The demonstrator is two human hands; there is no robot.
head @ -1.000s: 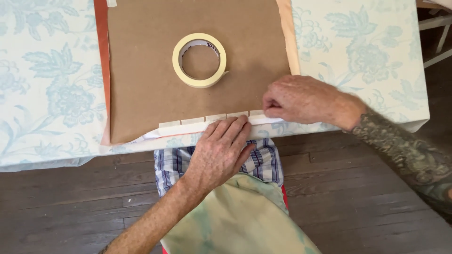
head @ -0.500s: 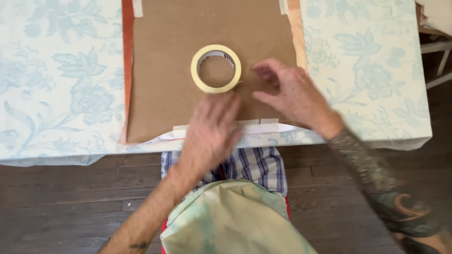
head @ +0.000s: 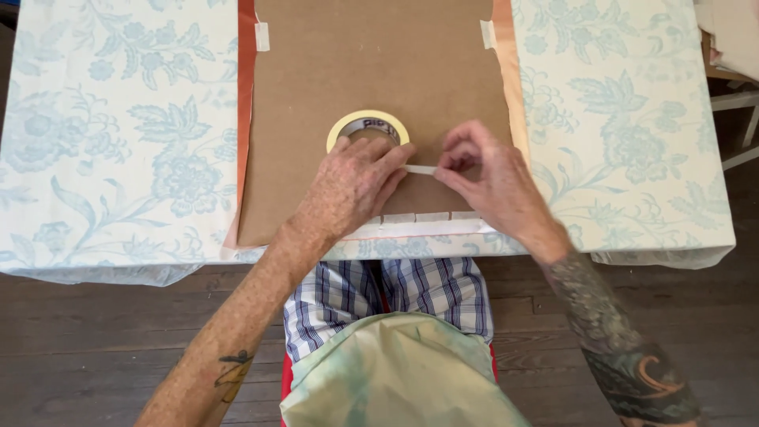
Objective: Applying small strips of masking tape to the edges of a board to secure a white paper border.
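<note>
A pale yellow roll of masking tape [head: 368, 125] lies on a brown board [head: 371, 71] on the table. My left hand [head: 352, 186] rests over the roll's near side and holds it down. My right hand [head: 482, 178] pinches the free end of a short tape strip [head: 420, 169] stretched between both hands. Several short tape pieces [head: 419, 219] sit along the board's near edge, over a white strip. Two more tape pieces [head: 262, 35] hold the board's far corners.
The board lies on an orange-brown sheet [head: 247, 95] over a pale tablecloth with blue flowers [head: 118, 142]. Dark wooden floor [head: 95, 348] shows below the table edge. A white chair frame [head: 739, 103] stands at the right.
Both hands left the board's near edge and moved up to the tape roll. My left hand now covers the roll and my right hand has pulled a strip from it.
</note>
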